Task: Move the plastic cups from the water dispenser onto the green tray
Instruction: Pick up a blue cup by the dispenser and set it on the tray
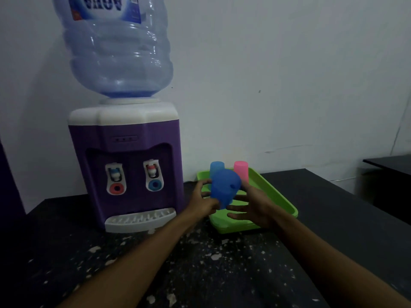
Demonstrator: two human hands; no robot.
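Observation:
A blue plastic cup [225,187] hangs tilted above the near left part of the green tray [279,197]. My left hand [203,200] grips its lower end. My right hand [253,207] is spread beside the cup on the right, fingers apart, thumb touching its rim. Two more cups stand upside down at the back of the tray: a light blue cup [216,166] and a pink cup [241,168]. The purple and white water dispenser [126,165] stands to the left; its white drip tray [140,220] has no cup on it.
A large blue water bottle [115,47] sits upside down on the dispenser. Everything rests on a dark speckled table [200,263] against a white wall. A second dark table [391,163] stands at the far right.

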